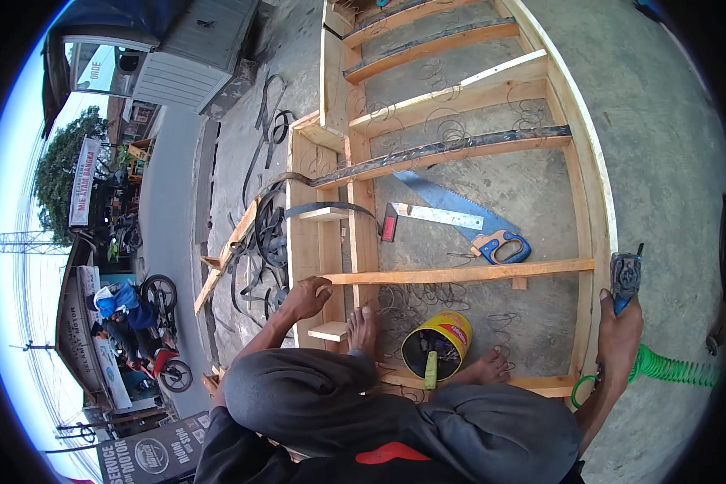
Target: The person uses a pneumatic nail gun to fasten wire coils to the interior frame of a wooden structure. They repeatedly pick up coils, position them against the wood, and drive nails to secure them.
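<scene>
A wooden sofa-like frame lies in front of me, and a slat crosses it from side to side. My left hand is closed at the slat's left end, its fingertips partly hidden. At the frame's right rail, my right hand grips a dark air stapler, joined to a green coiled hose. Beyond the slat, inside the frame, lie a handsaw with a blue and orange handle and a try square.
Between my feet a yellow tin holds small dark items and a green-handled tool. Thin wire coils hang about the crossbars. Black rubber strips and a loose wooden piece lie left. A motorcycle with riders is on the road.
</scene>
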`<state>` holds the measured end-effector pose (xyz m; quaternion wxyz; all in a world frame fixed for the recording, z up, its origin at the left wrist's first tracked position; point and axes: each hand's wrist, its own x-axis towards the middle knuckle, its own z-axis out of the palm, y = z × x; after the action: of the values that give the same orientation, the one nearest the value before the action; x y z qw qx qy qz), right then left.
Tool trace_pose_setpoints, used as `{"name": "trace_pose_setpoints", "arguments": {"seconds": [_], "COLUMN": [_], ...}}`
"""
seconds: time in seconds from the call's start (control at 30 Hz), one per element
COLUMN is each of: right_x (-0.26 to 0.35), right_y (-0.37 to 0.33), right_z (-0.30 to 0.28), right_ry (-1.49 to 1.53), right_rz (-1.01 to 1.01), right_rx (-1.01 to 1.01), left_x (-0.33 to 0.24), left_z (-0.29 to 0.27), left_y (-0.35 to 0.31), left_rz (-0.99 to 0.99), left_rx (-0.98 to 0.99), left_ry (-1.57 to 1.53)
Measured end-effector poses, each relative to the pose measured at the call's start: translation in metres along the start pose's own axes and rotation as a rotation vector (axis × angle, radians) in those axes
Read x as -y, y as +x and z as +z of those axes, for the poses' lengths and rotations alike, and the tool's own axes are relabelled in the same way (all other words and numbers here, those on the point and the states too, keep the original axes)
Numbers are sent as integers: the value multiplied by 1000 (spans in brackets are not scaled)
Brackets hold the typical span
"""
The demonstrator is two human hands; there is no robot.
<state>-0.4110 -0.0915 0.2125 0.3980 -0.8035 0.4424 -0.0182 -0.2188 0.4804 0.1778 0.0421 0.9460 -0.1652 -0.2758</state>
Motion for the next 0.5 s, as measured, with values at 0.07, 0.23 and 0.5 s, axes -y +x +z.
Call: {"name": "trace_pose_setpoints", "arguments": {"seconds": [0.07, 0.23, 0.5], "right_x": [-8, -2, -6], "right_y": [2, -1, 4], "right_z": [2, -2, -2], "right_ry": [3, -65, -151], "right_rz": [-37, -15, 2], "right_rx": [-17, -18, -8], "left_x": [-1, -5, -36], "left_z": [-8, -53, -14], "left_y": [6, 60, 220], "left_rz": [2, 255, 365], "left_rx": [47, 154, 48], "left_ry": [10, 221, 699]}}
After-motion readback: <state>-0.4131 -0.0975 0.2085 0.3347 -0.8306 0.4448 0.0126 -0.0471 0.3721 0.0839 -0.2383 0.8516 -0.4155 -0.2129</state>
